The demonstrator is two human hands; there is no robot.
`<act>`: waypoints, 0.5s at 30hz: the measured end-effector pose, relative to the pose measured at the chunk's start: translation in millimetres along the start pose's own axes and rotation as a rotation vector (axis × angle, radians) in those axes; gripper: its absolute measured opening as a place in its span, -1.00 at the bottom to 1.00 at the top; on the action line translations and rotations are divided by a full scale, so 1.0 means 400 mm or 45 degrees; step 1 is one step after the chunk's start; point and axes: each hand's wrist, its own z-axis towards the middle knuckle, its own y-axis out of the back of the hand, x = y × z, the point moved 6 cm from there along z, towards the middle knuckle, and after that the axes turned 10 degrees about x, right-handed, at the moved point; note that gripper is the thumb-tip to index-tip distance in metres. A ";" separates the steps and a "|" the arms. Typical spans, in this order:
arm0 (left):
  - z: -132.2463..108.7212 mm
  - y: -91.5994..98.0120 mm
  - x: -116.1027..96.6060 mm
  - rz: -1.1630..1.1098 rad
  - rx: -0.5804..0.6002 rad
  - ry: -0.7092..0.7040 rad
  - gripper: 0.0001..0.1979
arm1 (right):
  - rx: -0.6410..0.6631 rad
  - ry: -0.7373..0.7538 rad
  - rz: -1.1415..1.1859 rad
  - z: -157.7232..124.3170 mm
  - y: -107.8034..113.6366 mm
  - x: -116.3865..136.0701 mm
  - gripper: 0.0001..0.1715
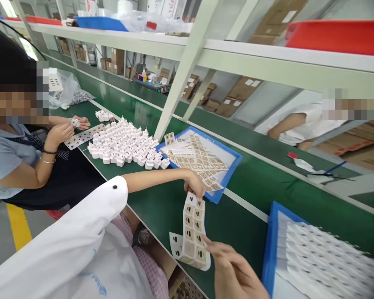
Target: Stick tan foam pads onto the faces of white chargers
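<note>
A curling sheet of stickers (189, 224) with small dark cut-outs hangs over the green bench, its lower end folded back. My left hand (195, 183) is closed on its top end. My right hand (233, 265) is at the sheet's right edge, with the fingertips pinched together against a sticker; whether one is lifted is too small to tell. Just behind my left hand, a blue-rimmed tray (232, 164) holds several more sticker sheets (196, 155). To the left of that tray, many white plug adapters (124, 143) are massed with pins up.
At the right stands another blue-rimmed tray (269, 249) with blurred rows of white pieces (327, 257). A co-worker's hands (62, 132) hold a small white piece at the left, beside a flat sheet (84, 136). A slanted shelf post (187, 68) rises from the bench (156, 199).
</note>
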 end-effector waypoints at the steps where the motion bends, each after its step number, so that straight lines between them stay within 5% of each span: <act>1: 0.011 0.002 0.013 0.074 -0.040 0.067 -0.72 | 0.001 -0.153 -0.010 0.016 -0.022 -0.039 -0.52; 4: 0.015 -0.003 0.033 0.294 -0.245 0.179 -0.61 | 0.021 -0.504 -0.054 0.041 -0.048 -0.152 -0.34; 7: -0.033 -0.029 0.039 0.480 -0.501 0.162 -0.72 | 0.100 -0.645 -0.055 0.048 -0.037 -0.225 -0.25; 11: -0.149 -0.074 0.096 0.650 -0.826 0.213 -0.59 | 0.225 -0.673 -0.156 0.063 -0.039 -0.242 -0.30; 15: -0.227 -0.079 0.197 0.678 -0.950 0.418 -0.67 | 0.211 -0.604 -0.129 0.114 -0.089 -0.215 -0.30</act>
